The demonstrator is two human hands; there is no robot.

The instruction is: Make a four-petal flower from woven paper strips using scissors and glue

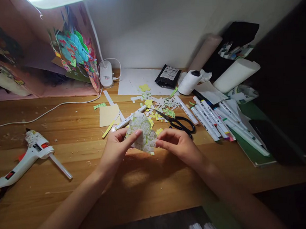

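Observation:
Between my hands, above the wooden table (138, 196), is a pale piece of woven paper strips (142, 134) with yellow-green lines on it. My left hand (118, 143) grips its left side, thumb lying across the face and fingers behind. At its right edge my right hand (178, 142) pinches the paper between thumb and fingers. Just behind it lie black-handled scissors (181, 123), close to a heap of green, yellow and white paper scraps (165, 106). A white marker (130, 118) and a cream paper square (108, 115) lie behind my left hand.
A white hot glue gun (29, 156) with a clear glue stick lies at the left. Several markers (208, 119) lie at the right by a green board (262, 158). Along the wall are a power strip (106, 74), a black packet (168, 76) and white rolls (190, 82).

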